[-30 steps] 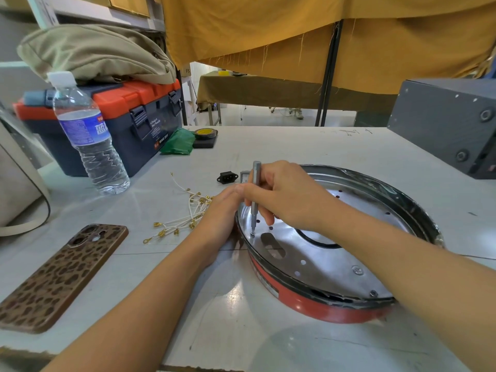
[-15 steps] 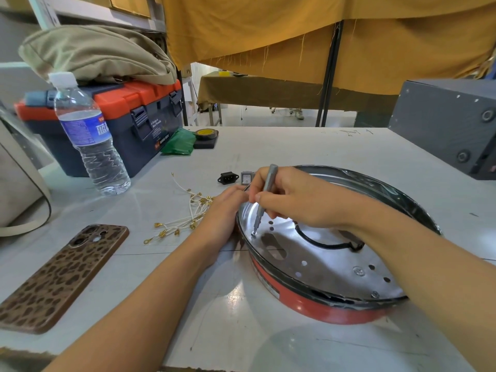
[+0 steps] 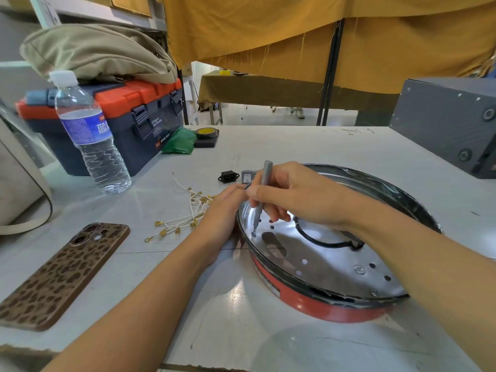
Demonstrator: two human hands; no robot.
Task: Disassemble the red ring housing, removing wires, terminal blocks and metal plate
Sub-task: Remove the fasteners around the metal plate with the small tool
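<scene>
the red ring housing lies flat on the desk at lower centre, open side up, so the screws of the metal plate inside face the person. the right hand has its grip curled round a grey screwdriver, held almost upright with the tip on a screw at the plate's left edge. the left hand rests against the rim, probably to steady it; its grip cannot be made out. loose wires lie left of it. the toolbox at upper left reads "wing box"
</scene>
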